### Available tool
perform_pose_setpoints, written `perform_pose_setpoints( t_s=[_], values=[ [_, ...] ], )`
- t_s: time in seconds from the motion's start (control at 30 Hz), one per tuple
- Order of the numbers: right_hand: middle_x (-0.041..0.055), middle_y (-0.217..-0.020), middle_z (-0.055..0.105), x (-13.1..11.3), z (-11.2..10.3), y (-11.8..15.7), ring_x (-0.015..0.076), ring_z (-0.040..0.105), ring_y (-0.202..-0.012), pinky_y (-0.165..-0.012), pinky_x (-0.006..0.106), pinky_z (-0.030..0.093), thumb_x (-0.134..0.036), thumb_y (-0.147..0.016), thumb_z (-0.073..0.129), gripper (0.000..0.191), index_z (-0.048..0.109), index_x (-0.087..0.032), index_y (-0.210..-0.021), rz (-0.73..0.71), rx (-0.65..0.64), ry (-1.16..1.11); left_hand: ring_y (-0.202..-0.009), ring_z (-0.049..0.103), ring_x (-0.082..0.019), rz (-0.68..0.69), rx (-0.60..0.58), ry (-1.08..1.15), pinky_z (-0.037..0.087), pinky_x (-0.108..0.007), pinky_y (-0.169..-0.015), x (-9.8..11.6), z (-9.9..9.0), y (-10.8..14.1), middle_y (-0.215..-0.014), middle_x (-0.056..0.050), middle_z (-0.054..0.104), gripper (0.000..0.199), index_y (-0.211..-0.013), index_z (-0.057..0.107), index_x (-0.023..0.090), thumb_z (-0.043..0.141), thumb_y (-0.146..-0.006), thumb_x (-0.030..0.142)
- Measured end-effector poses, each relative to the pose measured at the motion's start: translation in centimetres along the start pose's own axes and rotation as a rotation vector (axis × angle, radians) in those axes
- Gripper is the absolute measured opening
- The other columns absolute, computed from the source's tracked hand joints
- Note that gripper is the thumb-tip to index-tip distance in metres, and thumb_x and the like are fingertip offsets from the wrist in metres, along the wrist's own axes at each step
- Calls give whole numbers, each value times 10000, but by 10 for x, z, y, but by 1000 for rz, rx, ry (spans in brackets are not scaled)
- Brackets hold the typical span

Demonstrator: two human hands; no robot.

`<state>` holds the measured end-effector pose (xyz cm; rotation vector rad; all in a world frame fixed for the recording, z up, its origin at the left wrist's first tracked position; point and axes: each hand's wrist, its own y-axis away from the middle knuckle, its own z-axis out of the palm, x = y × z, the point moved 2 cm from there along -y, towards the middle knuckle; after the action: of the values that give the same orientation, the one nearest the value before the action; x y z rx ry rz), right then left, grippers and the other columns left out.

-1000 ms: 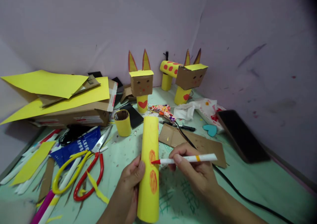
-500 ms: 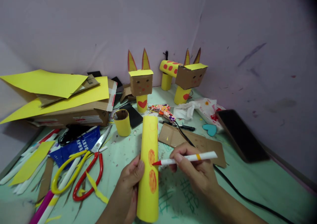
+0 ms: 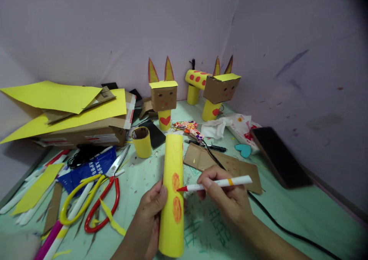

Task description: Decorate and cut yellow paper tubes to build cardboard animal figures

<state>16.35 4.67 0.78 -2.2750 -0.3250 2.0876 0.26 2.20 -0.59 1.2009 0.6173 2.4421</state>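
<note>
A long yellow tube [image 3: 169, 237] stands out at the centre, with orange-red ovals on its front and fainter outlines near its top. My left hand [image 3: 149, 210] grips it from the left, thumb on its side. In my right hand [image 3: 227, 198] is a white marker [image 3: 224, 182] with a red tip and an orange band; its tip meets the tube's right side beside the upper oval. Behind are a short yellow tube [image 3: 143, 147] and a cardboard-headed figure [image 3: 163, 99] with pointed ears and a red heart. A spotted figure [image 3: 221, 89] is at the back right.
Scissors [image 3: 116, 166], a blue packet [image 3: 89, 172] and markers lie left, below stacked yellow sheets [image 3: 57, 95]. A patterned glue gun [image 3: 192, 130], cardboard strip [image 3: 238, 166], teal heart [image 3: 243, 150], phone [image 3: 278, 156] and black cable [image 3: 278, 223] are to the right.
</note>
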Motion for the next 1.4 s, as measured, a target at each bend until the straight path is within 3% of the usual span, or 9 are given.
perform_pose_setpoints(
  t_s=[0.3, 0.53, 0.93, 1.17, 1.4],
  values=[
    [3, -599, 562, -4, 0, 1, 132, 502, -558, -519, 243, 371, -347, -863, 467, 247, 568, -181, -711, -52, 13, 54, -630, 609, -149, -3, -15, 8, 480, -236, -604, 1, 3, 1, -713, -67, 687, 248, -922, 666, 138, 689, -708, 258],
    [8, -632, 574, -5, -2, 1, 138, 526, -593, -541, 242, 401, -322, -887, 444, 227, 562, -183, -750, -117, -90, 125, -642, 600, -138, -5, 25, -1, 481, -230, -611, 1, 1, 1, -714, -51, 680, 277, -949, 659, 142, 698, -701, 262],
    [7, -615, 577, -5, -1, 2, 131, 526, -566, -512, 234, 395, -316, -886, 448, 224, 558, -181, -744, -102, -96, 123, -624, 605, -146, -11, 28, 12, 483, -238, -591, 2, 3, 2, -722, -63, 685, 341, -969, 658, 132, 731, -665, 270],
    [-1, -644, 591, 1, -2, -1, 135, 539, -605, -548, 239, 395, -342, -884, 468, 216, 584, -197, -774, -96, 51, 69, -637, 628, -170, -13, 13, 9, 492, -249, -584, 1, 2, 2, -735, -71, 691, 290, -960, 660, 133, 694, -702, 259],
    [-11, -658, 595, 3, -1, -1, 123, 540, -615, -554, 224, 393, -347, -891, 473, 213, 590, -205, -784, -80, -3, 33, -637, 630, -167, -8, 11, 4, 494, -243, -584, 0, 1, 2, -725, -71, 694, 288, -959, 660, 141, 693, -699, 259]
  ],
)
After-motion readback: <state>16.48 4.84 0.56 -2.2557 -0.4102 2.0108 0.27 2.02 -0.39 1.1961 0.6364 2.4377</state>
